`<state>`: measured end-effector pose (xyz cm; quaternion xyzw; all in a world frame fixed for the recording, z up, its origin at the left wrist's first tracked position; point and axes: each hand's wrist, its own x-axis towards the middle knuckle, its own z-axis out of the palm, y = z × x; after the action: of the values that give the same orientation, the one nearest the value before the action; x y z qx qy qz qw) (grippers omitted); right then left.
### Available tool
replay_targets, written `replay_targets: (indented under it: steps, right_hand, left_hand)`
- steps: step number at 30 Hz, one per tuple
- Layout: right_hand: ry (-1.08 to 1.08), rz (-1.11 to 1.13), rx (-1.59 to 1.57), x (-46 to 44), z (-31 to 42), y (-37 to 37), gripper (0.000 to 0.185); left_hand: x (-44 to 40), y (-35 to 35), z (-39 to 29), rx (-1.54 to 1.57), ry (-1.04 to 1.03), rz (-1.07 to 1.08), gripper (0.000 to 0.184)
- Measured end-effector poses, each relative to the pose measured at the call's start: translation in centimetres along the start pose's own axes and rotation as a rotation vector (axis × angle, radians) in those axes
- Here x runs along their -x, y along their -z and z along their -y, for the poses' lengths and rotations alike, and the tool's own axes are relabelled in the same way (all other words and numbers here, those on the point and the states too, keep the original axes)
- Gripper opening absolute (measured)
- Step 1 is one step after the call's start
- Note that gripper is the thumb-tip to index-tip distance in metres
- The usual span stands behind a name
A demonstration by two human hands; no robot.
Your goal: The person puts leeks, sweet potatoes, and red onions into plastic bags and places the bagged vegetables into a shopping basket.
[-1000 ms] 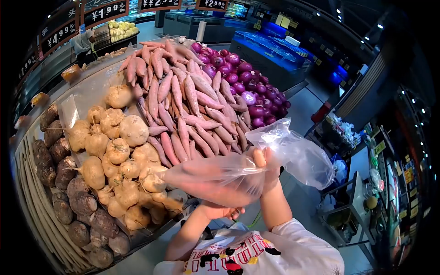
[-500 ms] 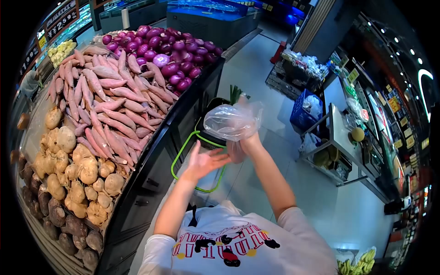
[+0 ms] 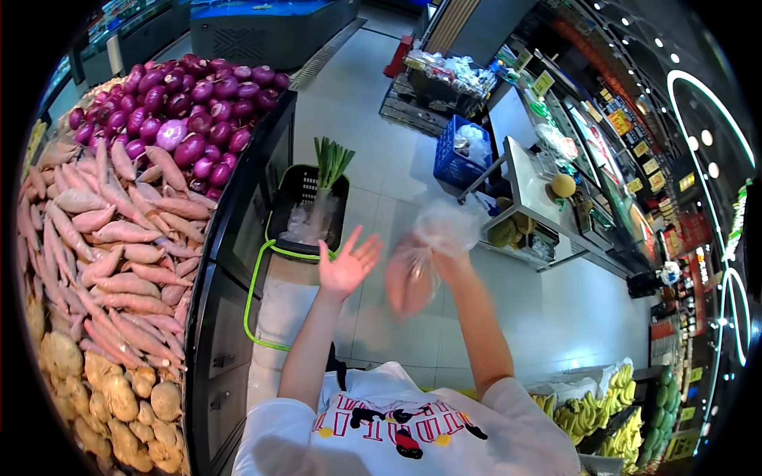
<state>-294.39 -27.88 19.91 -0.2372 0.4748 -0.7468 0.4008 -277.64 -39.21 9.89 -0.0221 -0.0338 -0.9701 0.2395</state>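
Note:
My right hand [image 3: 451,263] is closed round the gathered neck of a clear plastic bag [image 3: 413,279], which hangs in front of me with its loose top puffed out above the grip. Something pinkish shows through the bag, blurred by motion; it looks like sweet potatoes. My left hand [image 3: 348,263] is open beside the bag, palm up and fingers spread, touching nothing. Beyond it, a black shopping basket [image 3: 337,190] stands on the floor. In the basket lie scallions [image 3: 332,163] in clear plastic. A bright green basket handle [image 3: 252,297] reaches from its rim towards me.
To the left, a produce stand carries red onions [image 3: 190,111], sweet potatoes [image 3: 119,246] and knobbly tan roots [image 3: 119,397]. A blue crate [image 3: 456,163] and a metal table [image 3: 520,186] stand ahead on the right. Bananas [image 3: 591,412] lie at the lower right.
My view has turned right and the stand has shifted left. The bag has swung away from my left hand, which has opened wider. More of the basket and scallions now shows.

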Motion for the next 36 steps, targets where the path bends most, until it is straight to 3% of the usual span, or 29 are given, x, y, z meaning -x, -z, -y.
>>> replay_targets:
  steps: [1,3,5,6,7,8,9,10,11,12,14,15,18,19,20,22,23,25,27,29,30,32,33,35,36]
  right_hand:
    - [-0.026,-0.022,0.073,-0.4,-2.0,-0.5,0.021]
    - [-0.058,-0.041,0.153,-1.9,-6.7,1.7,0.022]
    - [0.147,0.388,0.821,-4.5,-12.1,6.8,0.038]
    - [0.145,0.392,0.833,-4.6,-11.2,6.2,0.038]
    - [0.107,0.456,0.637,-4.0,-9.5,5.2,0.038]
    - [0.068,0.510,0.441,-3.4,-8.7,4.5,0.037]
    - [0.061,0.507,0.453,-3.0,-9.7,5.4,0.037]
    - [-0.061,0.254,0.356,-2.7,-11.7,7.3,0.036]
    - [-0.181,0.003,0.255,-3.1,-12.9,8.3,0.035]
    - [-0.194,0.008,0.259,-3.1,-11.5,5.8,0.036]
    - [-0.210,-0.174,0.048,-3.1,-6.7,-2.9,0.029]
    - [-0.226,-0.168,0.044,-4.7,-7.8,-2.6,0.029]
    - [-0.402,-0.043,0.276,-8.2,-11.8,-1.7,0.042]
    - [-0.292,0.054,0.527,-8.3,-13.4,-2.3,0.046]
    - [-0.174,0.158,0.768,-8.2,-15.1,-2.7,0.051]
    - [0.212,0.262,1.106,-8.6,-18.7,-2.4,0.051]
    - [0.134,0.273,1.054,-8.8,-19.9,-1.1,0.049]
    - [0.031,0.309,0.989,-10.0,-23.6,2.4,0.047]
    - [-0.152,-0.059,0.651,-12.9,-28.3,5.7,0.035]
    - [-0.271,-0.100,0.497,-17.3,-30.8,6.6,0.033]
    - [-0.352,-0.170,0.355,-19.9,-32.4,6.8,0.030]
    - [-0.500,-0.210,0.016,-23.2,-36.4,6.9,0.035]
    - [-0.540,-0.217,0.023,-24.9,-35.9,5.5,0.035]
    - [-0.723,-0.165,-0.389,-29.1,-32.7,1.1,0.025]
    - [-0.612,-0.239,-0.174,-29.4,-37.4,5.1,0.023]
  left_hand:
    - [-0.4,0.5,0.1,0.017,0.006,-0.001,0.092]
    - [-0.6,1.9,0.8,0.000,0.295,-0.016,0.089]
    - [-0.8,4.9,1.7,-0.029,0.192,0.011,0.086]
    - [-1.7,5.5,2.3,-0.061,0.092,0.037,0.082]
    - [-2.5,-3.1,0.0,-0.525,-0.194,0.132,0.048]
    - [-2.5,-3.3,-1.0,-0.512,-0.190,0.134,0.048]
    - [-2.0,-3.0,-2.0,-0.671,-0.211,0.096,0.056]
    - [-1.4,-2.2,-3.0,-0.833,-0.236,0.055,0.065]
    - [-2.3,6.2,-1.7,-0.790,-0.275,0.062,0.070]
    - [-2.3,6.4,-2.6,-0.784,-0.281,0.049,0.070]
    - [-1.7,5.4,-5.0,0.149,-0.008,-0.066,0.077]
    - [-1.2,5.4,-6.4,0.216,0.098,-0.006,0.087]
    - [-0.3,12.1,-8.4,0.227,0.218,0.000,0.090]
    - [-0.3,12.8,-7.9,-0.022,0.124,-0.138,0.091]
    - [0.0,13.6,-7.5,-0.015,0.108,-0.167,0.091]
    - [0.6,16.3,-6.0,0.180,0.126,-0.257,0.074]
    - [1.8,20.2,-3.7,-0.388,0.140,-0.301,0.065]
    - [1.9,22.0,-0.8,0.200,0.089,-0.729,0.057]
    - [3.4,26.6,1.5,-0.143,0.210,-0.909,0.050]
    - [7.7,35.6,5.2,-0.694,0.147,-1.124,0.041]
    - [8.2,35.0,4.3,-1.284,0.272,-1.250,0.036]
    - [9.5,35.1,5.0,-1.842,0.249,-1.449,0.045]
    - [10.1,35.6,5.7,-1.823,0.319,-1.467,0.048]
    - [9.7,36.3,5.9,-1.789,0.408,-1.485,0.050]
    - [9.3,36.2,5.9,-1.620,0.567,-1.441,0.052]
